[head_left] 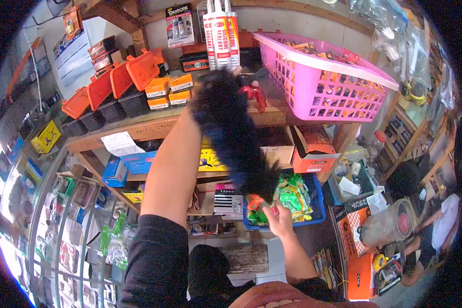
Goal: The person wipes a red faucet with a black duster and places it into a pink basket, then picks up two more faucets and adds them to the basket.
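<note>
My right hand (280, 220) is closed around the handle of a black feather duster (231, 128), low in front of the shelf. The duster's fluffy head slants up and left across the shelf's edge, slightly blurred. My left forearm (172, 164) reaches up to the top shelf. The duster covers nearly all of my left hand (236, 71), so its grip is hidden; a fingertip seems to show beside the white silicone sealant tubes (222, 41). A red object (254, 95) lies just right of the duster.
A pink plastic basket (333, 92) of packets overhangs the top shelf (154, 123) at right. Black boxes with orange lids (113, 84) and small orange-yellow boxes (168, 92) stand left. Below sits a blue basket (318, 205). Glass cases (61, 231) line the left; another person (441, 226) is at far right.
</note>
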`<action>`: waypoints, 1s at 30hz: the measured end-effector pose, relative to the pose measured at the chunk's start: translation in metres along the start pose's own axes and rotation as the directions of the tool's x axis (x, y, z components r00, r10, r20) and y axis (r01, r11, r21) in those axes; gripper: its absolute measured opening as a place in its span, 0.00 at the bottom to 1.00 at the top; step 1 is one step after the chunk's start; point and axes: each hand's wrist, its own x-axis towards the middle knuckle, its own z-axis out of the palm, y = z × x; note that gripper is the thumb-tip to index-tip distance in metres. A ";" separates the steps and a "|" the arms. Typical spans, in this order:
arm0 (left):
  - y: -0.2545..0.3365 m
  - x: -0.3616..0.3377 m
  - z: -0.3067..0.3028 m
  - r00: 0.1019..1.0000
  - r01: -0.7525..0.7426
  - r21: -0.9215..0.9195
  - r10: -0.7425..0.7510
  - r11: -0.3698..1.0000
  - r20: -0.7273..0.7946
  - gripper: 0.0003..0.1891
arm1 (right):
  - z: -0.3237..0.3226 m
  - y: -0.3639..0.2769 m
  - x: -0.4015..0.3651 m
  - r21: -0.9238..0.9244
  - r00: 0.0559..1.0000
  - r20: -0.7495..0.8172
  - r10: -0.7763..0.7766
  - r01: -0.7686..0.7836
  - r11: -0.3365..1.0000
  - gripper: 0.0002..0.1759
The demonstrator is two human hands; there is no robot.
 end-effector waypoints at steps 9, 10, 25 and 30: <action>0.003 0.005 0.008 0.981 0.128 -0.094 -0.140 0.987 -0.133 0.15 | 0.006 0.016 0.001 0.109 0.999 0.039 0.038 -0.042 0.993 0.16; 0.000 0.005 0.013 0.942 0.128 -0.247 -0.195 0.961 -0.272 0.14 | 0.009 0.027 -0.002 0.200 0.987 0.053 0.148 -0.156 0.967 0.15; -0.007 0.004 0.005 0.993 -0.062 0.117 0.073 0.991 -0.095 0.20 | 0.018 0.002 -0.008 0.161 0.998 0.053 0.027 -0.035 0.986 0.13; 0.011 -0.003 0.016 0.975 0.222 -0.139 -0.221 0.965 0.021 0.15 | 0.021 0.018 -0.012 0.386 0.958 0.084 0.273 -0.284 0.878 0.14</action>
